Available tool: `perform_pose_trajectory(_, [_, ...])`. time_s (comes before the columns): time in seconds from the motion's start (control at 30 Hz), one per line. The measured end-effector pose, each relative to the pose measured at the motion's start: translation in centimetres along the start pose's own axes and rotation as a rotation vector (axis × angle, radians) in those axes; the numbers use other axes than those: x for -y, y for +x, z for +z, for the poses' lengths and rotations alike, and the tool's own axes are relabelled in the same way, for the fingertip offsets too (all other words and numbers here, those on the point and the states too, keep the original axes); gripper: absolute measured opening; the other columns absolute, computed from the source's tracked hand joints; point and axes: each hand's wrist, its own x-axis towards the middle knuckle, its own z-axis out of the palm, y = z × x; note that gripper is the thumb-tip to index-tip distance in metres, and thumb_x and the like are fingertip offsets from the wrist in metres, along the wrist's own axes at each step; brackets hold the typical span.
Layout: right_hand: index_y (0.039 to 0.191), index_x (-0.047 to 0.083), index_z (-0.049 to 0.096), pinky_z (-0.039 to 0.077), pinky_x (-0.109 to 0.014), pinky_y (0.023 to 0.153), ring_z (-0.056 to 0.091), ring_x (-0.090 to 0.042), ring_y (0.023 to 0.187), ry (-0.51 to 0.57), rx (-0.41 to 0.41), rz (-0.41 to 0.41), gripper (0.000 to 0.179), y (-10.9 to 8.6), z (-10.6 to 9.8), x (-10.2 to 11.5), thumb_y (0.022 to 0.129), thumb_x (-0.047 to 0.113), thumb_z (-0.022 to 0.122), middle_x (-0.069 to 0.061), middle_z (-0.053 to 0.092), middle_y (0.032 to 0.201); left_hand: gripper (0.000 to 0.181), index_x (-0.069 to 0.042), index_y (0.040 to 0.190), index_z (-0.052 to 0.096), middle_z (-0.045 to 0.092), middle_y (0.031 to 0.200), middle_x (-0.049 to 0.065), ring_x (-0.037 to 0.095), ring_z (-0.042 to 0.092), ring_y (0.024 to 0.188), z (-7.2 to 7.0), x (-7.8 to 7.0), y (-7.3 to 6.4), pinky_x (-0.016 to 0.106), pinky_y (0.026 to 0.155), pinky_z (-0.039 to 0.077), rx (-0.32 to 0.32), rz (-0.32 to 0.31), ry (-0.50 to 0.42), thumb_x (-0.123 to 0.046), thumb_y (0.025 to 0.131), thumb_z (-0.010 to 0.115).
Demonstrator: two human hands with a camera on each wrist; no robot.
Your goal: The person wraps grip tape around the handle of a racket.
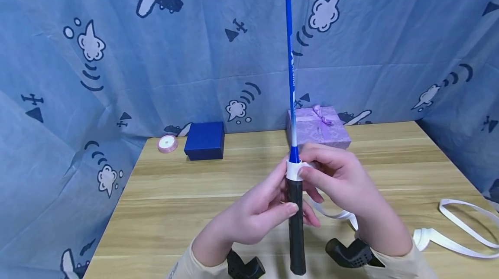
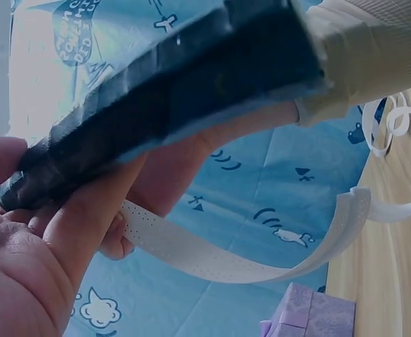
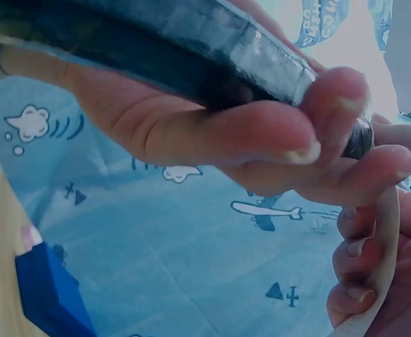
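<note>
A racket with a blue shaft [image 1: 290,45] stands upright in front of me, its black handle [image 1: 297,238] pointing down and its head out of view. My left hand [image 1: 251,220] holds the handle, thumb across the front and fingers behind it. White perforated grip tape [image 2: 191,251] is wrapped round the handle's top, just under the blue cone. With thumb and forefinger my right hand [image 1: 345,179] pinches the tape at that wrap. From there the tape's loose length hangs below the right hand and trails rightward; part of it is hidden behind the right wrist.
On the wooden table [image 1: 167,209], a pink-edged ribbon spool [image 1: 167,143] and a dark blue box [image 1: 204,140] stand at the back left. Behind the racket sits a purple gift box [image 1: 335,136] with a bow. Looped white tape [image 1: 440,236] lies at right. Blue printed cloth [image 1: 175,62] hangs around the table.
</note>
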Motion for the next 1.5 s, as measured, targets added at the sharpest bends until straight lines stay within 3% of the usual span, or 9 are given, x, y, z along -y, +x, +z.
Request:
perform_pose_trajectory(0.1, [0.107,-0.002,0.068,0.042,-0.022,0.042,0.054,-0.012,0.051,0.014,0.04,0.007,0.031,-0.1,0.1,-0.1,0.092,-0.024,0.053,-0.009,0.057,0.088,0.084,-0.01,0.164,-0.014,0.048,0.127,0.039,0.046,0.071,0.095,-0.2,-0.1,-0.2,0.044,0.097,0.059,0.013,-0.004,-0.007,0.017,0.1,0.034])
perform_pose_trajectory(0.3, [0.106,-0.002,0.066,0.04,-0.019,0.042,0.053,-0.009,0.05,-0.017,0.029,0.002,0.03,-0.2,0.3,0.0,0.088,-0.025,0.056,-0.008,0.055,0.084,0.085,-0.011,0.164,-0.014,0.051,0.126,0.039,0.043,0.071,0.092,-0.1,-0.2,-0.2,0.044,0.096,0.058,0.013,-0.004,0.001,0.015,0.1,0.036])
perform_pose_trajectory(0.4, [0.102,0.0,0.067,0.041,-0.02,0.042,0.055,-0.009,0.052,-0.091,-0.014,0.024,0.025,-0.1,0.6,0.2,0.089,-0.021,0.061,-0.005,0.057,0.082,0.087,-0.013,0.165,-0.006,0.059,0.121,0.034,0.029,0.073,0.088,0.4,-0.3,-0.2,0.037,0.084,0.062,-0.097,-0.044,0.094,0.011,0.101,0.047])
perform_pose_trajectory(0.53, [0.096,0.006,0.068,0.039,-0.022,0.047,0.053,-0.009,0.06,-0.298,-0.1,0.092,0.02,0.1,1.0,0.6,0.088,-0.013,0.07,0.002,0.059,0.082,0.089,-0.023,0.165,0.013,0.071,0.117,0.014,0.008,0.067,0.085,1.3,-0.7,-0.2,0.027,0.07,0.061,-0.343,-0.204,0.309,-0.004,0.097,0.068])
perform_pose_trajectory(0.63, [0.094,0.01,0.07,0.034,-0.024,0.05,0.046,-0.01,0.063,-0.439,-0.159,0.133,0.024,0.3,1.2,0.8,0.084,-0.011,0.076,0.005,0.06,0.082,0.085,-0.023,0.16,0.026,0.075,0.115,0.001,0.003,0.065,0.082,1.8,-1.0,0.1,0.024,0.068,0.061,-0.482,-0.306,0.448,-0.012,0.092,0.077])
perform_pose_trajectory(0.73, [0.094,0.013,0.072,0.032,-0.026,0.051,0.041,-0.011,0.064,-0.526,-0.203,0.156,0.027,0.4,1.4,0.8,0.081,-0.01,0.079,0.006,0.058,0.082,0.071,-0.015,0.149,0.038,0.077,0.113,0.0,0.004,0.067,0.08,2.1,-1.1,0.2,0.022,0.067,0.061,-0.556,-0.344,0.524,-0.012,0.091,0.079])
perform_pose_trajectory(0.87, [0.095,0.013,0.074,0.035,-0.025,0.051,0.043,-0.01,0.064,-0.584,-0.225,0.177,0.027,0.4,1.4,0.8,0.08,-0.008,0.082,0.007,0.059,0.082,0.055,-0.01,0.137,0.045,0.077,0.116,0.005,0.007,0.069,0.08,2.2,-1.3,0.2,0.022,0.068,0.061,-0.574,-0.338,0.524,-0.009,0.093,0.077])
perform_pose_trajectory(1.2, [0.088,0.017,0.069,0.031,-0.021,0.047,0.039,-0.006,0.057,-0.595,-0.175,0.156,0.029,0.2,0.4,1.6,0.082,-0.009,0.08,0.01,0.051,0.074,0.054,-0.014,0.14,0.043,0.077,0.114,0.003,0.008,0.069,0.083,1.9,-0.9,0.2,0.027,0.059,0.06,-0.552,-0.386,0.476,-0.007,0.096,0.073])
perform_pose_trajectory(1.5, [0.087,0.017,0.067,0.029,-0.023,0.047,0.035,-0.007,0.057,-0.534,-0.163,0.16,0.029,0.2,0.3,2.0,0.089,-0.011,0.071,0.011,0.05,0.075,0.05,-0.014,0.138,0.043,0.076,0.116,0.007,0.008,0.067,0.083,1.9,-1.0,0.2,0.027,0.061,0.06,-0.509,-0.376,0.394,-0.004,0.097,0.07])
